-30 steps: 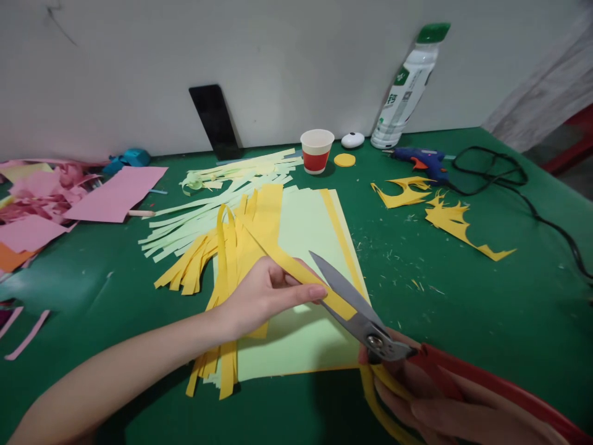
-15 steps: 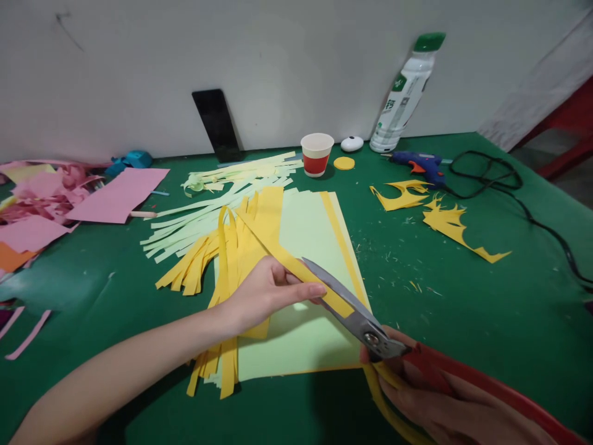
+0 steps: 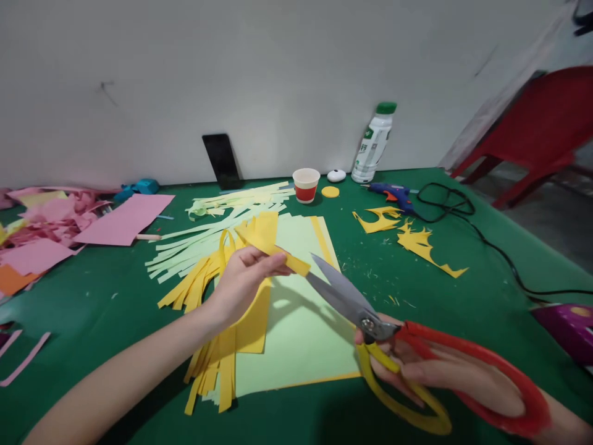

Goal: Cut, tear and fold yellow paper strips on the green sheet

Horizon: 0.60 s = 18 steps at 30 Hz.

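My left hand [image 3: 245,275] pinches a yellow paper strip [image 3: 296,264] between thumb and fingers, above the stacked paper. In my right hand [image 3: 417,364] are scissors [image 3: 340,290] with one red and one yellow handle. Their blades stand apart, tips close to the strip's free end. Under both hands lies a pale green sheet [image 3: 306,346] with yellow paper beneath its edge. Yellow strips [image 3: 197,278] fan out on its left, partly hidden by my left hand and forearm. Pale green strips [image 3: 180,250] spread behind them.
Along the wall are a black phone [image 3: 222,162], a paper cup [image 3: 306,185], a white case [image 3: 336,176] and a bottle [image 3: 373,145]. A glue gun [image 3: 393,194] with its cord and yellow scraps [image 3: 428,244] lie right. Pink paper [image 3: 125,219] is heaped left.
The scissors have opened and drawn back from the yellow strip, which they overlapped before. My left hand has moved left with the strip. The camera view has tilted up and shifted right.
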Motion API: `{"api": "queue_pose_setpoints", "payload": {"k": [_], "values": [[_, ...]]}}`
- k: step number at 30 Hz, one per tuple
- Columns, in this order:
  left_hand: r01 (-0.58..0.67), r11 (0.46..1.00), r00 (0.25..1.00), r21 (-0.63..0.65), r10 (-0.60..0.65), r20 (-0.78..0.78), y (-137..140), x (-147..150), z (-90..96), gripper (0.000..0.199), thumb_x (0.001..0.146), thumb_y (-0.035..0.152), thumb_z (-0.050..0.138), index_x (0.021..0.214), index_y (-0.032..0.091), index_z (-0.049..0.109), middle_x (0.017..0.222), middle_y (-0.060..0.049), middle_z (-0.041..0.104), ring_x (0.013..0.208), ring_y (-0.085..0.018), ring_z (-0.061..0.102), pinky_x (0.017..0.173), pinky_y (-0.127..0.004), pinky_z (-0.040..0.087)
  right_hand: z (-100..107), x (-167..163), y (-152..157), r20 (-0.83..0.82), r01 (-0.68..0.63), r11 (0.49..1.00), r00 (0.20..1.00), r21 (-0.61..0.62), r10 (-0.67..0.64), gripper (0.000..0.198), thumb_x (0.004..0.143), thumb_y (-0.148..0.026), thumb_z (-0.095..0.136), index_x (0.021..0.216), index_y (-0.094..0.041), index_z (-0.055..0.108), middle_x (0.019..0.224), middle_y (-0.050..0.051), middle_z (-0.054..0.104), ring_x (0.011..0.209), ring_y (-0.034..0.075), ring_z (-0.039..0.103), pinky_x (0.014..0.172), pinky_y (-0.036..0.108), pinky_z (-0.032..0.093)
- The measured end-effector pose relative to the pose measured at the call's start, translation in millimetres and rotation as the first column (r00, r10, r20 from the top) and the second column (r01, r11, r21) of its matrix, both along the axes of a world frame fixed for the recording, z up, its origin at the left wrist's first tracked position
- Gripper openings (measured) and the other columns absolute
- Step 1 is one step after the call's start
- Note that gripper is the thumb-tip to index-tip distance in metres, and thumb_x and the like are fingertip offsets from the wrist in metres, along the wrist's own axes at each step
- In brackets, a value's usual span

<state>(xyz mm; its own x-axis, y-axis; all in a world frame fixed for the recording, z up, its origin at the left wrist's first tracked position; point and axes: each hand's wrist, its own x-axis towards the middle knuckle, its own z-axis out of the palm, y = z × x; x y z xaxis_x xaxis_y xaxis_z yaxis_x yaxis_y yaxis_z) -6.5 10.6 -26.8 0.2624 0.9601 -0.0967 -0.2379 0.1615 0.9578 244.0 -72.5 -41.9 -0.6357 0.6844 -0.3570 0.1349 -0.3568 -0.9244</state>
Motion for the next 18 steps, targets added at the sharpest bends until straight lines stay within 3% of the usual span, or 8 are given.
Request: {"api": "queue_pose_setpoints", "payload": {"k": [3,5,6,8,10,12,15,18], "values": [[-0.064,0.997,0.996,0.051,0.06,0.071,4.8,-0.8,9.2,0.008,0.068,0.023,0.069,0.067,0.016,0.068,0.058,0.001,0.067,0.057,-0.007,0.061,0.062,-0.016,0.048,8.0,1.8,10.7,0.022,0.108,0.983,0.993,0.147,-0.112,0.039,0.084,-0.043,0.036,0.11,-0.016,0.048,0.066,0.001,0.045,0.057,0.012,0.044,0.06,0.027,0.043],[-0.069,0.995,0.995,0.066,0.063,0.082,5.1,0.6,13.9,0.008,0.07,0.023,0.067,0.067,0.016,0.067,0.056,0.002,0.066,0.057,-0.007,0.061,0.063,-0.016,0.048,8.4,3.5,20.6,0.258,0.182,0.904,0.92,0.387,-0.296,0.041,0.087,-0.044,0.026,0.109,-0.016,0.046,0.064,0.0,0.044,0.054,0.012,0.044,0.056,0.027,0.042],[-0.062,0.996,0.995,0.072,0.055,0.087,4.2,2.2,16.0,0.008,0.07,0.023,0.067,0.068,0.016,0.067,0.056,0.001,0.066,0.057,-0.008,0.061,0.063,-0.017,0.048,7.2,4.4,26.9,0.393,0.168,0.836,0.822,0.523,-0.411,0.042,0.087,-0.045,0.024,0.109,-0.017,0.045,0.063,0.0,0.045,0.054,0.013,0.044,0.054,0.027,0.041],[-0.036,0.996,0.994,0.08,0.028,0.101,1.2,7.3,20.0,0.007,0.07,0.023,0.067,0.069,0.016,0.066,0.056,0.001,0.066,0.056,-0.009,0.061,0.062,-0.018,0.048,2.2,6.1,41.9,0.588,0.023,0.695,0.514,0.719,-0.624,0.041,0.085,-0.046,0.03,0.108,-0.016,0.046,0.065,0.003,0.051,0.057,0.017,0.049,0.057,0.03,0.04],[-0.007,0.996,0.993,0.084,-0.003,0.114,-2.5,13.6,24.3,0.007,0.07,0.023,0.068,0.069,0.016,0.066,0.058,0.001,0.067,0.057,-0.009,0.062,0.062,-0.019,0.048,-5.4,6.9,58.1,0.63,-0.045,0.664,0.372,0.746,-0.682,0.041,0.082,-0.041,0.038,0.11,-0.013,0.047,0.064,0.006,0.055,0.059,0.021,0.052,0.058,0.034,0.039],[0.019,0.995,0.993,0.095,-0.029,0.114,-5.9,19.0,28.5,0.006,0.07,0.023,0.067,0.07,0.017,0.067,0.064,0.001,0.068,0.059,-0.009,0.062,0.063,-0.02,0.047,-13.5,6.3,72.1,0.655,-0.11,0.656,0.293,0.746,-0.696,0.037,0.08,-0.037,0.042,0.107,-0.013,0.051,0.067,0.01,0.058,0.064,0.025,0.055,0.057,0.033,0.038],[0.045,0.989,0.994,0.138,-0.058,0.09,-9.3,22.7,32.9,0.008,0.072,0.025,0.066,0.072,0.018,0.069,0.076,-0.001,0.068,0.067,-0.01,0.061,0.069,-0.021,0.046,-18.7,1.9,83.1,0.67,-0.19,0.643,0.254,0.742,-0.698,0.028,0.076,-0.028,0.049,0.099,-0.014,0.057,0.073,0.012,0.061,0.07,0.026,0.059,0.057,0.031,0.039],[0.024,0.983,0.995,0.181,-0.04,0.088,-11.0,23.0,33.8,0.008,0.072,0.027,0.066,0.074,0.021,0.07,0.084,-0.001,0.067,0.075,-0.011,0.059,0.075,-0.024,0.043,-6.2,-7.7,80.7,0.645,-0.229,0.603,0.288,0.764,-0.708,0.02,0.074,-0.019,0.052,0.09,-0.011,0.06,0.083,0.017,0.06,0.078,0.03,0.059,0.058,0.034,0.04]]}}
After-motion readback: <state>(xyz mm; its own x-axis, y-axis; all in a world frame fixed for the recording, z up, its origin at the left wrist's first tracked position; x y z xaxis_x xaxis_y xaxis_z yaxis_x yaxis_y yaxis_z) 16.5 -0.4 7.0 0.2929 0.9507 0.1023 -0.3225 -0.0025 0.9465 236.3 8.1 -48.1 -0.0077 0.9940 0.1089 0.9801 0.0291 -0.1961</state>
